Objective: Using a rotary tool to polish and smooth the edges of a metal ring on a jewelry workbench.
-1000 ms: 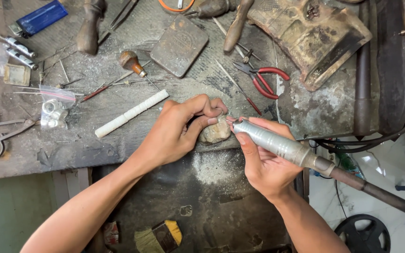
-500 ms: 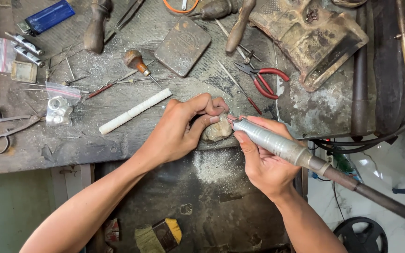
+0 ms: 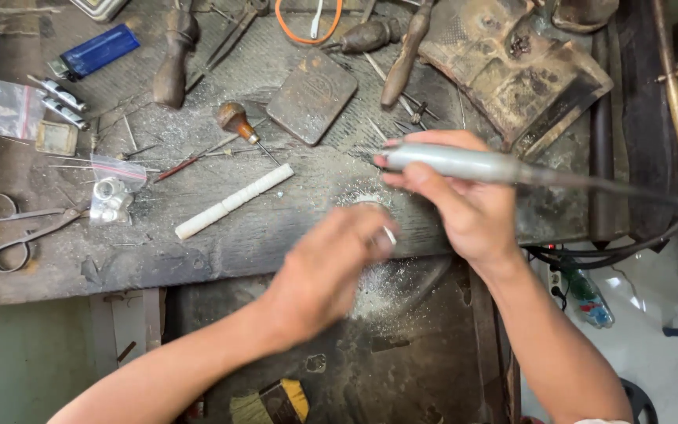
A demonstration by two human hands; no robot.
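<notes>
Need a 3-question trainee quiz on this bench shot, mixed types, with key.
1. True or false: the right hand holds the grey rotary handpiece.
2. Which lies nearest the white rod on the bench? A) blue lighter B) wooden-handled graver C) scissors
3. Fill in: the left hand looks ____ from motion.

Key: 1 true; 2 B; 3 blurred. What the left hand pinches cannot be made out.

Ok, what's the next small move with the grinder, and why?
Probably steady the left hand first: it is blurred with motion, and what it holds is hard to make out. The right hand holds the grinder lifted clear over the bench.
</notes>
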